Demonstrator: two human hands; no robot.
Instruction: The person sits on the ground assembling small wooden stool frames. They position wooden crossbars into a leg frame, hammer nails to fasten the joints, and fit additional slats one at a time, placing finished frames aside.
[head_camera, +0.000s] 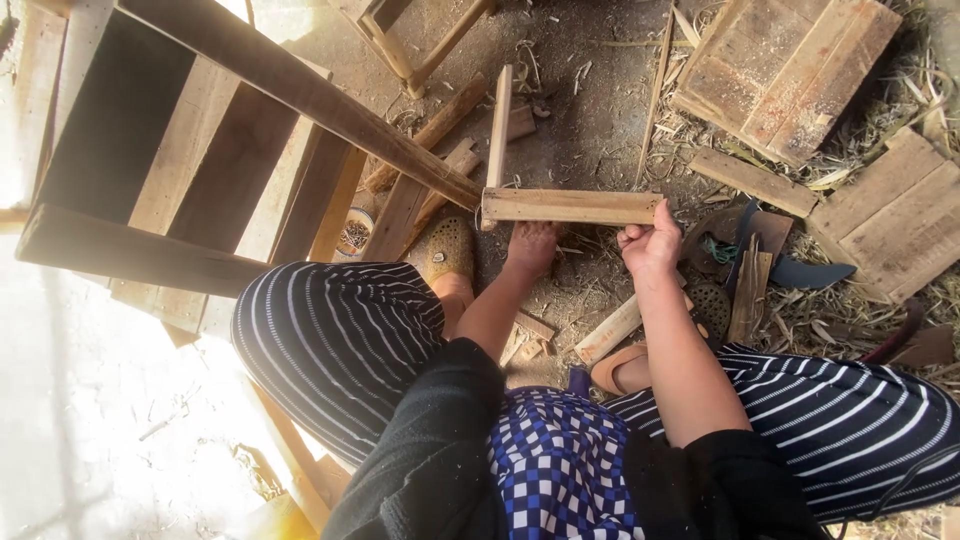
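big frame (200, 150) leans at the ground's left side, its rail end butting the plank (570, 206), likely lined up to join. right hand (650, 240) clenched on plank's right end, holding it level. left hand (532, 246) under the plank, fingers hidden, grip unclear. scrap boards (790, 70) cut off top right.

Navy-white striped trousers (330, 330), blue-white checked cloth (560, 460)

Two hands (532, 245) (648, 243), perhaps two sandals (450, 250)
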